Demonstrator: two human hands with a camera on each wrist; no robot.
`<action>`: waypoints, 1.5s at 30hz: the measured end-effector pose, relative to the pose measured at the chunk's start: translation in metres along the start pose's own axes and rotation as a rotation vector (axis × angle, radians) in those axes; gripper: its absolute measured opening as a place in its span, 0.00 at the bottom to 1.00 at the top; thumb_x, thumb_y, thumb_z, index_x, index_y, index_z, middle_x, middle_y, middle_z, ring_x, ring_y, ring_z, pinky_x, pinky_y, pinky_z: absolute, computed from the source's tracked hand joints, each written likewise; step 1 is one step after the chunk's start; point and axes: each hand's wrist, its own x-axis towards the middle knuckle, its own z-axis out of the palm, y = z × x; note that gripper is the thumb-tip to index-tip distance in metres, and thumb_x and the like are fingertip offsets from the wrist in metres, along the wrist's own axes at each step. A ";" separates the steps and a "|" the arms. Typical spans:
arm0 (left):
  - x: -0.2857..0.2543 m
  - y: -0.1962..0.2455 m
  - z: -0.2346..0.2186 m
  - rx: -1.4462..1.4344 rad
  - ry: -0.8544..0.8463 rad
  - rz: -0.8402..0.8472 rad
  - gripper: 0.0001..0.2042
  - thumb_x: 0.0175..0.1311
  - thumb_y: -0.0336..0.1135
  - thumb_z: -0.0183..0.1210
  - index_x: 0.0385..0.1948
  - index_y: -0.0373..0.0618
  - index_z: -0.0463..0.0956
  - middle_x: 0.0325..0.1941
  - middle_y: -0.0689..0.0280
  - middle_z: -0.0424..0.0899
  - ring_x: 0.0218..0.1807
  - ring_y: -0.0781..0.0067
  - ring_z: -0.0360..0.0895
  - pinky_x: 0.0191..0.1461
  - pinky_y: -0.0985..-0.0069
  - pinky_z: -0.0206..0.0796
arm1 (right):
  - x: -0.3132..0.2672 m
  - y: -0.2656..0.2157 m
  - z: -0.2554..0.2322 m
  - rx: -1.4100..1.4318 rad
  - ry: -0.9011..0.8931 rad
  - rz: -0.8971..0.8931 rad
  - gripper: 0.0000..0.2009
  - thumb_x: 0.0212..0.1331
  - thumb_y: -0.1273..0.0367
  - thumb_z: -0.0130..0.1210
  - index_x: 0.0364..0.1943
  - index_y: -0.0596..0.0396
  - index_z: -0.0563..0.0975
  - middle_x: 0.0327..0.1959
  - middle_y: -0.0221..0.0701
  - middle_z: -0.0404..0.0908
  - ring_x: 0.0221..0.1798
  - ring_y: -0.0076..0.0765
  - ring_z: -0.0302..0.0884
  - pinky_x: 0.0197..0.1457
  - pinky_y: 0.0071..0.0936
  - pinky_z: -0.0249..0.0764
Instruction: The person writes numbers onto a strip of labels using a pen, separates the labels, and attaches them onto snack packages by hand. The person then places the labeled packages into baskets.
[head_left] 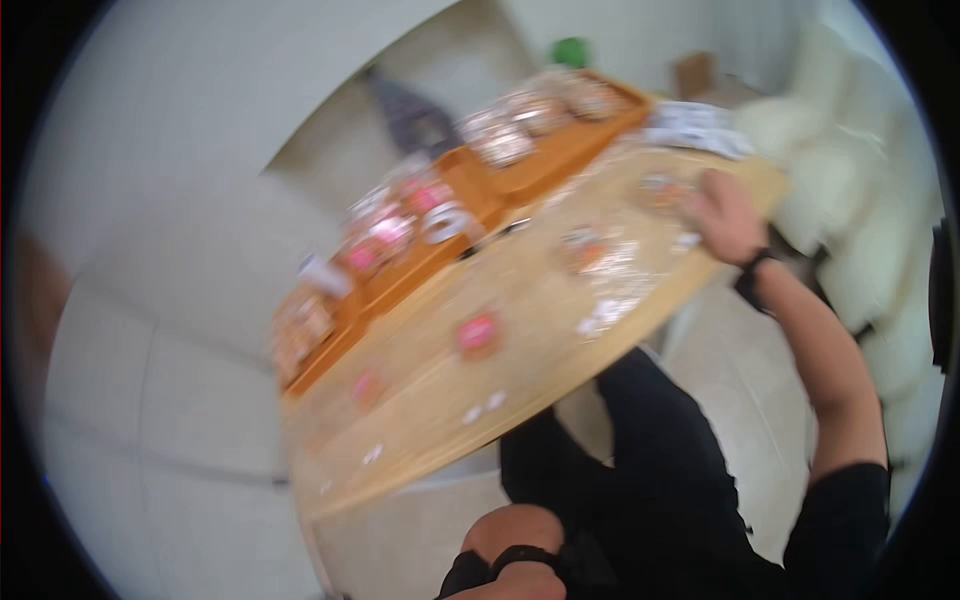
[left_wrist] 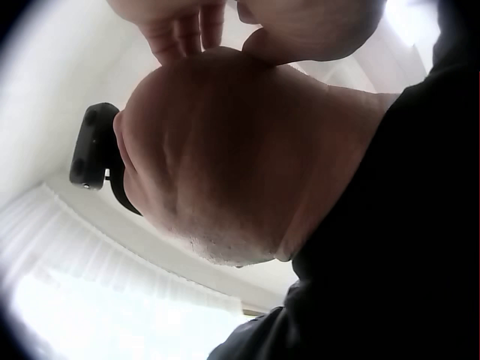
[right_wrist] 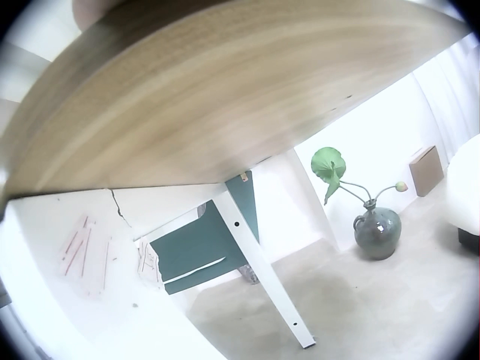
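My left hand [left_wrist: 322, 26] is raised to the face, fingers and thumb touching near the chin in the left wrist view. Only its banded wrist [head_left: 525, 560] and the forearm show low in the head view. At the right end of the wooden table [head_left: 420, 430], my right hand [head_left: 725, 215] rests by the near edge. Beside its fingers lies a clear-wrapped orange item [head_left: 665, 190], blurred. The right wrist view looks under the tabletop [right_wrist: 247, 97], with a bit of finger [right_wrist: 90, 9] at the top; the rest of that hand is hidden.
Wrapped items, one orange [head_left: 585, 250] and one pink [head_left: 478, 330], lie along the table with small white pieces. Orange-brown trays [head_left: 550, 175] of wrapped goods line the far edge. White chairs [head_left: 840, 180] stand right. A vase [right_wrist: 377, 232] is on the floor.
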 end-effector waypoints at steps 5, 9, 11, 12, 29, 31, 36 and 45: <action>0.010 0.038 -0.008 0.471 -0.171 0.269 0.09 0.65 0.29 0.58 0.46 0.47 0.75 0.48 0.67 0.72 0.50 0.68 0.69 0.47 0.72 0.63 | 0.006 0.030 0.023 0.095 0.051 -0.101 0.22 0.70 0.59 0.48 0.60 0.60 0.72 0.60 0.49 0.75 0.63 0.56 0.70 0.68 0.42 0.65; 0.004 0.070 -0.018 0.573 -0.301 0.675 0.11 0.61 0.26 0.60 0.45 0.45 0.77 0.48 0.64 0.73 0.49 0.67 0.69 0.47 0.71 0.63 | 0.010 0.054 0.034 0.126 -0.013 -0.067 0.23 0.74 0.57 0.44 0.64 0.58 0.71 0.66 0.43 0.73 0.70 0.49 0.67 0.73 0.37 0.60; 0.005 0.076 -0.017 0.780 -0.285 0.536 0.11 0.59 0.25 0.61 0.44 0.45 0.78 0.48 0.63 0.73 0.50 0.66 0.69 0.48 0.70 0.63 | 0.013 0.063 0.037 0.129 -0.045 -0.043 0.24 0.75 0.56 0.43 0.65 0.59 0.70 0.66 0.43 0.72 0.70 0.48 0.67 0.73 0.37 0.59; 0.020 0.055 -0.022 0.791 -0.233 0.678 0.11 0.59 0.25 0.60 0.44 0.44 0.78 0.48 0.62 0.74 0.50 0.66 0.69 0.50 0.68 0.63 | 0.015 0.067 0.039 0.145 -0.039 -0.067 0.25 0.76 0.56 0.43 0.66 0.60 0.69 0.67 0.43 0.72 0.70 0.46 0.67 0.73 0.36 0.59; 0.023 0.057 -0.043 0.948 -0.184 0.907 0.11 0.61 0.23 0.59 0.45 0.40 0.78 0.48 0.60 0.75 0.55 0.61 0.69 0.54 0.67 0.63 | 0.023 0.088 0.043 0.257 -0.107 -0.082 0.25 0.78 0.57 0.41 0.68 0.61 0.67 0.70 0.40 0.69 0.73 0.40 0.63 0.76 0.33 0.55; 0.032 0.052 -0.047 0.964 -0.222 1.049 0.12 0.62 0.22 0.59 0.48 0.40 0.78 0.52 0.57 0.75 0.58 0.59 0.68 0.55 0.65 0.63 | 0.022 0.085 0.042 0.296 -0.106 -0.027 0.25 0.78 0.57 0.41 0.68 0.60 0.68 0.70 0.40 0.69 0.73 0.39 0.63 0.76 0.33 0.55; 0.028 0.049 -0.045 0.848 -0.201 0.989 0.14 0.62 0.21 0.59 0.49 0.40 0.78 0.52 0.56 0.75 0.57 0.58 0.68 0.54 0.65 0.63 | 0.021 0.078 0.038 0.273 -0.111 -0.042 0.25 0.78 0.57 0.41 0.68 0.60 0.68 0.69 0.39 0.70 0.73 0.38 0.63 0.76 0.32 0.54; 0.010 0.078 -0.047 0.839 -0.266 0.635 0.09 0.60 0.21 0.57 0.41 0.43 0.76 0.44 0.63 0.73 0.49 0.65 0.67 0.49 0.68 0.60 | 0.021 0.083 0.040 0.249 -0.103 -0.039 0.25 0.78 0.56 0.41 0.68 0.60 0.68 0.69 0.41 0.70 0.73 0.40 0.64 0.75 0.32 0.55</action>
